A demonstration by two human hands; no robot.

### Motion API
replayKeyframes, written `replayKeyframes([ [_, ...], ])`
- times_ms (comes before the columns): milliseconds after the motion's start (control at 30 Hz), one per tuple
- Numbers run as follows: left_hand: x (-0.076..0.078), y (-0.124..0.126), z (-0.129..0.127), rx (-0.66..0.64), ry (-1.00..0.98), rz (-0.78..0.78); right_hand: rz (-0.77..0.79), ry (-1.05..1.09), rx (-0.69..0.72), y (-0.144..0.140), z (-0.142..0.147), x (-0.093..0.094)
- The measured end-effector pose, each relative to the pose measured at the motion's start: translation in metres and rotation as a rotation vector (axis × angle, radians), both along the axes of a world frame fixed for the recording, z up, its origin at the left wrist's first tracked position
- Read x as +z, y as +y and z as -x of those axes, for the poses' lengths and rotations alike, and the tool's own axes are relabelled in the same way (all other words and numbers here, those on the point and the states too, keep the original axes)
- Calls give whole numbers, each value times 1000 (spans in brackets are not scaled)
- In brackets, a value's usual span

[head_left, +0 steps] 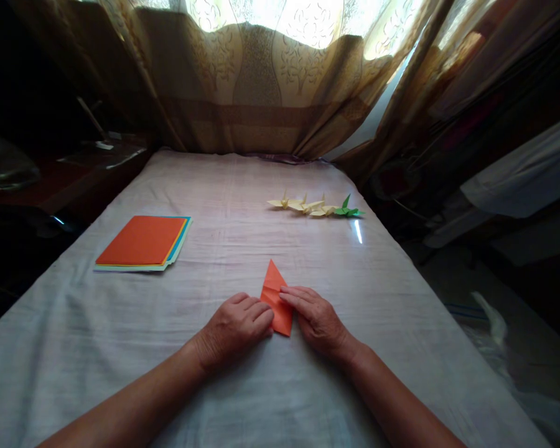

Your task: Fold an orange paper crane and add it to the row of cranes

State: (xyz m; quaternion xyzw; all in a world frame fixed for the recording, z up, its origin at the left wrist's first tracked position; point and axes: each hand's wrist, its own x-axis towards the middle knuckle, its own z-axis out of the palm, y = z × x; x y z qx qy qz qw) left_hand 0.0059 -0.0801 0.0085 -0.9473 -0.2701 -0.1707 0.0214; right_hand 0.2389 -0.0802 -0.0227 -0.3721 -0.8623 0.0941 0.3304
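Note:
A folded sheet of orange origami paper (277,305) lies on the cloth in front of me, narrow and kite-like, its sharp tip pointing away. My left hand (239,325) is closed with curled fingers on the paper's lower left edge; its thumb is mostly hidden. From the other side, my right hand (316,317) grips the right edge, fingers together and their tips resting on top of the paper. Crease lines cross the paper's upper half. What lies under the fingers of either hand is hidden.
A stack of coloured paper squares (142,241), orange on top, lies at the left. Several pale yellow folded cranes (303,205) and a green one (348,208) stand in a row at the back right. A white sheet (214,186) covers the surface; a curtain (261,93) hangs behind.

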Motion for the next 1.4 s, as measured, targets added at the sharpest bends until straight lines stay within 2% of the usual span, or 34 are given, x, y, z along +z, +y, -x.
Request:
replayKeyframes([
  [133,-3,1,3,5,-7,-40,21,8,38,-1,-4,6],
  [300,-3,-3,7,27,-11,-46,-33,-26,19,-3,-1,7],
  [400,-5,-6,6,107,-38,-26,-36,-29,-38,-2,0,6],
  [567,-10,-9,5,241,-148,100,56,-27,-145,5,6,8],
  [733,-13,-9,8,304,-227,122,145,-57,-239,11,16,11],
  [867,-11,-10,5,285,-204,21,171,-69,-264,12,19,11],
  [967,-10,-13,0,203,-134,-24,172,-83,-263,11,19,11],
  [1100,-10,-17,-3,88,-21,78,161,-92,-282,10,20,9],
  [1267,-12,-20,-2,94,66,147,154,-82,-299,12,20,7],
  [1400,-14,-21,-2,120,59,186,158,-75,-305,12,20,6],
])
